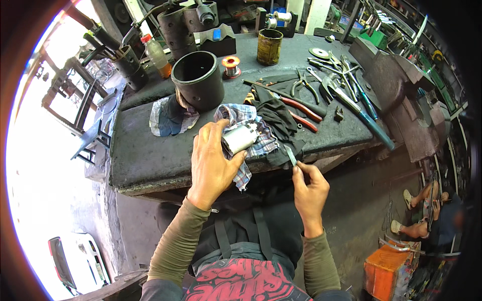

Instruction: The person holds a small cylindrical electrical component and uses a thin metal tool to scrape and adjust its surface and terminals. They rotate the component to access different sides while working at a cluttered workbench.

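My left hand [210, 158] is closed around a silver metal cylinder [239, 139] near the front edge of the bench. The cylinder lies on its side, with small light fittings at its right end; I cannot tell its exact kind. A plaid cloth [266, 140] lies under and behind it, one end hanging over the edge. To the right, my right hand [311, 190] pinches a thin flat metal blade [290, 155] between thumb and fingers. Its tip points up and left, apart from the cylinder, in front of a dark crumpled cloth [278, 113].
Red-handled pliers [304, 120], a blue-handled tool [374, 128] and several other hand tools lie on the bench [145, 163]. Behind stand a dark metal pot [198, 83], a wire spool [231, 66] and a yellowish can [270, 46]. A person [447, 215] sits at lower right.
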`<state>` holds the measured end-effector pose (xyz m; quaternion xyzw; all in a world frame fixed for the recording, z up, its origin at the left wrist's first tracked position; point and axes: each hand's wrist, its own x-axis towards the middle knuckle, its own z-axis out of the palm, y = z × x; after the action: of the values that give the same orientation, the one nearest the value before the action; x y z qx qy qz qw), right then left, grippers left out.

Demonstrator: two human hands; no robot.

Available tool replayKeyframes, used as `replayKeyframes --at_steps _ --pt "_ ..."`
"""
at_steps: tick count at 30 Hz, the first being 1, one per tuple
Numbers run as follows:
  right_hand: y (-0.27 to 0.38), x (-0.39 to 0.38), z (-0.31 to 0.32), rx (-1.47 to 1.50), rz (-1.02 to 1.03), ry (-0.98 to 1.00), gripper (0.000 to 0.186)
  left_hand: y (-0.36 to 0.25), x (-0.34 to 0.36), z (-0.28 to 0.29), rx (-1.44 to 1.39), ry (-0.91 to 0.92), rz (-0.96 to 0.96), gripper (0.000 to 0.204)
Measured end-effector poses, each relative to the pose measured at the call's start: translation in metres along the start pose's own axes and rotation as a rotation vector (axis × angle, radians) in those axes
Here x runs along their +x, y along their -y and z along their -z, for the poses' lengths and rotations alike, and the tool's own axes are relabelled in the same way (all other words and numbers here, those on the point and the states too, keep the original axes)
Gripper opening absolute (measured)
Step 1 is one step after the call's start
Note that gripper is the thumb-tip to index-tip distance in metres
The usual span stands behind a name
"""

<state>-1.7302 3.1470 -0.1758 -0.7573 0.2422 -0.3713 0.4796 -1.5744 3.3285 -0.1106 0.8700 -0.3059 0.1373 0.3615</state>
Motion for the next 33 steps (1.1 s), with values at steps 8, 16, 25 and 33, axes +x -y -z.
replayKeyframes --at_steps 8,16,25,33 --pt "0.016 -0.017 0.039 0.284 -0.177 0.054 0.016 -0.019 -0.019 0.009 0.016 -0.113 -0.006 0.06" --pt "0.026 -0.031 0.039 0.475 -0.182 0.035 0.025 -0.039 -0.092 -0.05 -1.44 0.285 0.934 0.037" --pt "0.022 -0.016 0.023 0.349 -0.163 0.034 0.025 -0.048 -0.066 -0.08 -1.694 0.126 1.137 0.023" --pt "0.001 -0.007 -0.009 0.178 -0.101 0.098 0.019 -0.049 -0.07 -0.091 -1.759 0.171 1.147 0.019"
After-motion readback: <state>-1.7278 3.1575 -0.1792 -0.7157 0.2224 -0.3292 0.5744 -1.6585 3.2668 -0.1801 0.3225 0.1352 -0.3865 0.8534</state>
